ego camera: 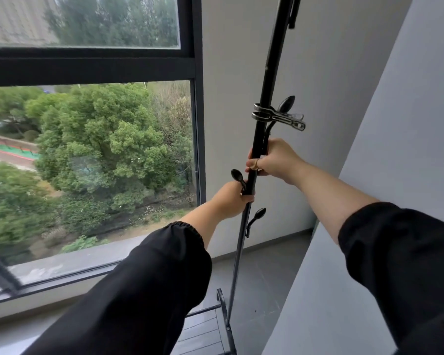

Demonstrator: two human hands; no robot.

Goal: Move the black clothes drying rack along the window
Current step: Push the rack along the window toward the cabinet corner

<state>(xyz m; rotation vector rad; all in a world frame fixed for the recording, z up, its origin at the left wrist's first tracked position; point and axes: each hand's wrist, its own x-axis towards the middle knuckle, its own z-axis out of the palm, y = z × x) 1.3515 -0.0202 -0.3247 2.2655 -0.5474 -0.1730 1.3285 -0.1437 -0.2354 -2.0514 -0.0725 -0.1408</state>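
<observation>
No container showed in the view. The black clothes drying rack [260,139] stood in the corner beside the window [87,139], its upright pole running from the floor [262,285] at about 6 o'clock up past the top edge at 12 o'clock, tilted slightly. Both hands gripped this pole. The right hand [274,160] sat higher, fingers [253,163] wrapped together around the pole from the right side, just below a metal clothes clip [280,116] clamped on the pole. The left hand [231,199] held lower, at about 7 o'clock from the right one, fingers closed on the pole, with a small black hook [237,175] sticking out just above its knuckles. Another hook [256,217] jutted out at 4 o'clock of the left hand, apart from it. Both forearms wore black sleeves [151,290] pushed back from the wrists. The rack's base frame [223,303] rested on the floor near the grey wall [344,252].
</observation>
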